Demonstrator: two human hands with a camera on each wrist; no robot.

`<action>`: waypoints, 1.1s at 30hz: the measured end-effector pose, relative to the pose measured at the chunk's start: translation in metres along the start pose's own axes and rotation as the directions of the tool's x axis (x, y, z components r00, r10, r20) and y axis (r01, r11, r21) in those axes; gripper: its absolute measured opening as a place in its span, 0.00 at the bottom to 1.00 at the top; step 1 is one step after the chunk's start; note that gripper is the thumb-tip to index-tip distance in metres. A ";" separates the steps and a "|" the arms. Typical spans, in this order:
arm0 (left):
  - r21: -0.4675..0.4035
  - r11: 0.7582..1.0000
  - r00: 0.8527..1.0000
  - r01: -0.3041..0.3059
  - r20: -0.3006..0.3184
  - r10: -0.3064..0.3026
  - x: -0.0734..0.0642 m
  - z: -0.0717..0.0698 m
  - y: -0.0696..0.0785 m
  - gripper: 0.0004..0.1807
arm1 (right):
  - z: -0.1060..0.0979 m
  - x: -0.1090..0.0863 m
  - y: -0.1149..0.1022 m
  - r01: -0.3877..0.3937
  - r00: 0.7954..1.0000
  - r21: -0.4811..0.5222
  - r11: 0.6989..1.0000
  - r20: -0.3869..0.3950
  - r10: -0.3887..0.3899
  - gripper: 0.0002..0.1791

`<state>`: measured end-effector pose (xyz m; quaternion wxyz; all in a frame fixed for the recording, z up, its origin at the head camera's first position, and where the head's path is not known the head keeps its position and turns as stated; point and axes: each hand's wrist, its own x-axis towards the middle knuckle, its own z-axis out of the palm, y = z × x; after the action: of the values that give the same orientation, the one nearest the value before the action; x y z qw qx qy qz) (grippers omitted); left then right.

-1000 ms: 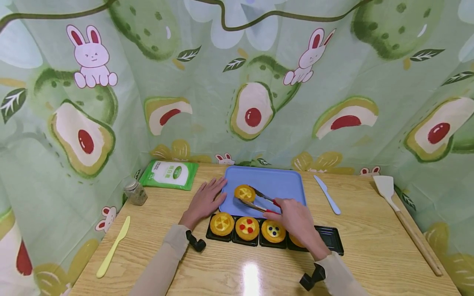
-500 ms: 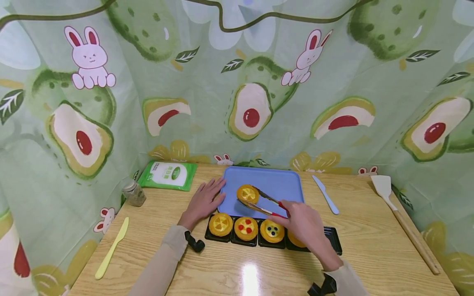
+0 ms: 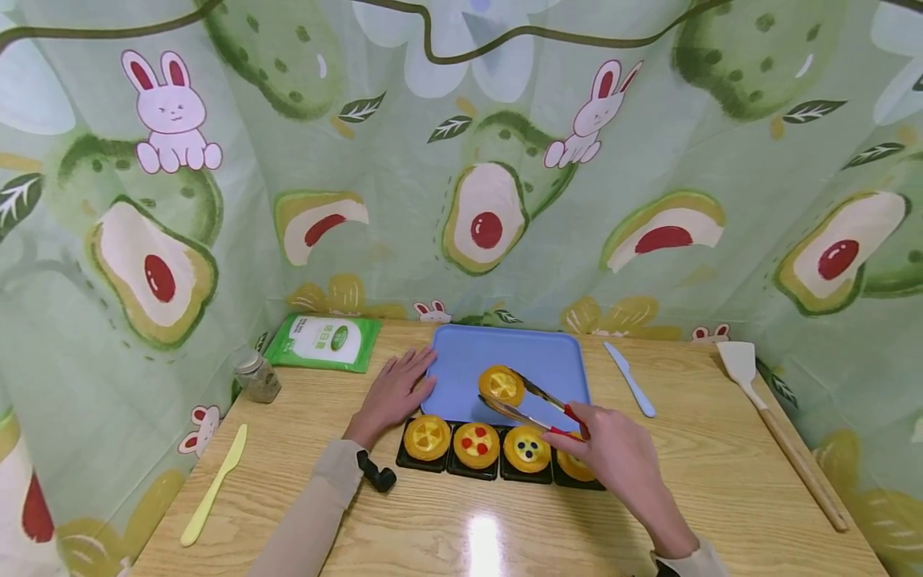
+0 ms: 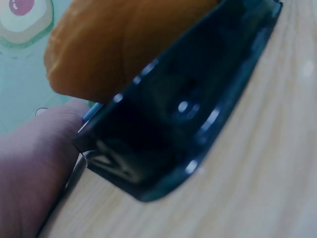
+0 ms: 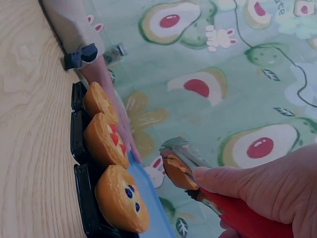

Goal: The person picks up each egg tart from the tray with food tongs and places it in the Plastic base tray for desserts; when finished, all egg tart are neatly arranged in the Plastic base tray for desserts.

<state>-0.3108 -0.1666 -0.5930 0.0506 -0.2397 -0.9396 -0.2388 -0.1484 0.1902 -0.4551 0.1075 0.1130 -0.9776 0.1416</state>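
Observation:
My right hand (image 3: 622, 455) grips red-handled tongs (image 3: 513, 412). Their tips pinch an egg tart (image 3: 501, 385) with yellow pieces on top, held above the blue tray (image 3: 521, 343). The right wrist view shows this tart (image 5: 177, 172) raised, my thumb along the tongs. My left hand (image 3: 395, 396) lies flat with fingertips at the tray's left edge. In front of the tray stands a row of tarts in black holders: one yellow-topped tart (image 3: 427, 437), one with red dots (image 3: 476, 445), one with dark blue dots (image 3: 527, 449), and another tart (image 3: 573, 467) partly behind my right hand.
A green-and-white packet (image 3: 323, 343) and a glass jar (image 3: 258, 380) stand at the back left. A yellow knife (image 3: 215, 486) lies at the left. To the right are a light-blue knife (image 3: 630, 380) and a white spatula with wooden handle (image 3: 786, 441). A patterned curtain (image 3: 404, 240) encloses the table.
The tongs and the tart they pinch have moved right and slightly nearer to me. My right hand now hides the black holder at the row's right end. The left hand stays put.

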 end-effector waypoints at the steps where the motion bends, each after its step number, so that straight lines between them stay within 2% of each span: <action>1: -0.002 1.000 1.000 -0.003 -0.004 0.003 0.000 0.001 0.000 0.34 | -0.002 -0.002 0.001 -0.005 1.000 -0.001 1.000 -0.003 0.005 0.27; 9: -0.011 1.000 1.000 -0.004 -0.015 0.003 0.001 0.001 0.001 0.35 | -0.016 -0.020 0.011 -0.099 0.994 0.013 0.995 0.047 0.098 0.23; 15: -0.003 1.000 1.000 -0.001 0.005 0.001 0.000 -0.001 0.002 0.35 | -0.026 -0.035 0.019 -0.116 0.992 0.000 0.993 0.048 0.116 0.24; 21: -0.003 1.000 1.000 0.005 0.006 -0.005 -0.001 -0.005 0.003 0.34 | -0.036 -0.047 0.026 -0.170 0.984 0.015 0.985 0.056 0.169 0.25; 23: -0.008 1.000 1.000 -0.001 0.001 0.001 -0.001 -0.005 0.004 0.34 | -0.039 -0.051 0.030 -0.187 0.980 0.009 0.982 0.069 0.186 0.29; 27: -0.015 1.000 1.000 -0.010 -0.012 0.010 -0.001 -0.005 0.004 0.34 | -0.046 -0.060 0.037 -0.233 0.967 0.003 0.972 0.102 0.231 0.45; 29: -0.011 1.000 1.000 -0.008 -0.009 0.008 -0.001 -0.004 0.004 0.34 | -0.048 -0.064 0.041 -0.256 0.961 0.000 0.967 0.112 0.254 0.47; 33: -0.008 1.000 1.000 -0.001 -0.001 0.001 -0.002 -0.004 0.003 0.34 | -0.049 -0.072 0.047 -0.267 0.959 -0.011 0.964 0.099 0.266 0.36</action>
<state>-0.3078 -0.1664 -0.5886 0.0502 -0.2404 -0.9386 -0.2425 -0.0827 0.2623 -0.4383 0.0384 -0.0127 -0.9878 0.1501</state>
